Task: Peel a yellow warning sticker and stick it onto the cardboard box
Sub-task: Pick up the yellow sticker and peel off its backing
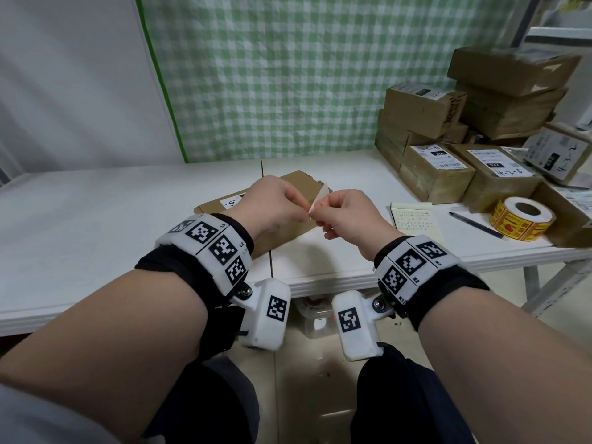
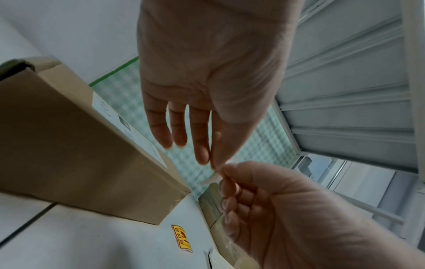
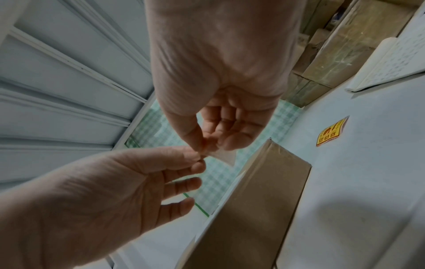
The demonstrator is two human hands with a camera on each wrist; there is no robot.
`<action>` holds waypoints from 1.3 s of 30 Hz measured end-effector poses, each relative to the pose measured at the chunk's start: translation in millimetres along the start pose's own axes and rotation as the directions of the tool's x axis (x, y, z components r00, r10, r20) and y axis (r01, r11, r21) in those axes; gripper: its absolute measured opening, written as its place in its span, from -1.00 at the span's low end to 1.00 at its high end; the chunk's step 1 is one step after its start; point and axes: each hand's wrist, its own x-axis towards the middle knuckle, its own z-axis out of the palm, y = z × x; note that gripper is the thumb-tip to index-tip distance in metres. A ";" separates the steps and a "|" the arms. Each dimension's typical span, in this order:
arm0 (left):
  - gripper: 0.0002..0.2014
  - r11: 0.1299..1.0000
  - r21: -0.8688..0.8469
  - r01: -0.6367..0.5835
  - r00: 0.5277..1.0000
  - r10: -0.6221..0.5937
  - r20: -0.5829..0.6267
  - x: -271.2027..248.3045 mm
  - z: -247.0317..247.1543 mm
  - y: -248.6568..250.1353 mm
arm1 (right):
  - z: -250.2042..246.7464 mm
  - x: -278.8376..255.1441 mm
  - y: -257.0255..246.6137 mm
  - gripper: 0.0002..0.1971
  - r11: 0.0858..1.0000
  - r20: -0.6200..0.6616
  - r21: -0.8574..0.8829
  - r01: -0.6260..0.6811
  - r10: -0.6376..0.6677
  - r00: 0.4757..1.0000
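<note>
A flat cardboard box [image 1: 299, 182] with a white label lies on the white table [image 1: 96, 213]; it also shows in the wrist views [image 2: 69, 145] [image 3: 264, 200]. Just above its near edge, both hands hold a small pale sticker piece [image 1: 321, 196] whose printed face I cannot see. My left hand [image 1: 301, 211] pinches one corner between thumb and forefinger, the other fingers loosely extended [image 2: 181, 131]. My right hand [image 1: 320, 216] pinches the same corner [image 3: 223, 156], its other fingers curled. A roll of yellow warning stickers [image 1: 522, 219] stands at the right.
One loose yellow warning sticker [image 2: 182, 238] [image 3: 331, 133] lies on the table right of the box. A yellow notepad [image 1: 416, 221] and a black pen [image 1: 474, 224] lie beside it. Stacked labelled cartons [image 1: 464, 149] fill the back right. Green checked cloth [image 1: 288, 75] hangs behind.
</note>
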 end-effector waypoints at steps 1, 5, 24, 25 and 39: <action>-0.89 1.000 0.023 -0.007 1.000 0.007 0.010 -0.6 0.4 0.7 | 0.1 -0.3 -0.4 -0.73 1.000 0.000 -0.014 0.004 -0.004 1.000; -0.89 0.998 0.053 -0.025 1.000 0.024 0.013 -1.2 -0.2 0.8 | -1.1 -1.1 -1.2 -0.72 0.998 0.001 -0.061 0.019 -0.019 1.000; -0.86 0.996 -0.047 0.069 0.987 -0.062 0.147 1.4 0.6 -7.6 | -7.9 0.0 2.6 -0.82 0.996 0.152 -0.085 -0.039 0.051 0.987; -0.85 0.994 -0.071 0.082 0.985 -0.070 0.160 1.8 0.0 -7.7 | -8.4 -0.2 3.1 -0.81 0.997 0.167 -0.072 -0.029 0.041 0.985; -0.86 0.740 -0.629 0.236 0.966 -0.107 0.237 -3.2 -6.2 -10.6 | -8.2 -1.0 -5.7 -0.78 0.970 0.236 0.233 -0.075 0.018 0.972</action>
